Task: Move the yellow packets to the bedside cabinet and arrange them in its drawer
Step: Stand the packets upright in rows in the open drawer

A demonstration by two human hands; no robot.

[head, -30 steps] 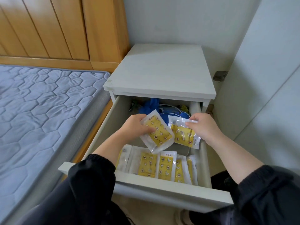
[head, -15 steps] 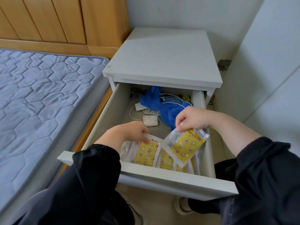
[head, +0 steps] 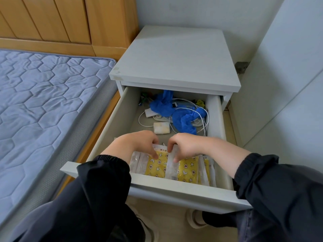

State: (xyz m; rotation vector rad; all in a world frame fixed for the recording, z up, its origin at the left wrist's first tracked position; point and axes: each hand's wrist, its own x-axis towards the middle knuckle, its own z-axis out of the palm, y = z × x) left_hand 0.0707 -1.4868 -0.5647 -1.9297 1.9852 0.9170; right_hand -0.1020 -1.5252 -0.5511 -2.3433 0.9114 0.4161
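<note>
The white bedside cabinet has its drawer pulled out towards me. Several yellow packets with star and moon prints stand in a row against the drawer's front wall. My left hand reaches down onto the packets at the left of the row, its thumb and fingers pinching the top edge of one. My right hand is beside it, fingers curled over the clear top edge of the neighbouring packet. Both hands hide the packets' upper parts.
At the back of the drawer lie blue crumpled gloves, white cables and a small white charger block. A bed with a blue quilted mattress is on the left, a wooden headboard behind it, white walls on the right.
A second ago each hand held a packet up over the drawer. Both hands have come down to the front row and set those packets in among the others.
</note>
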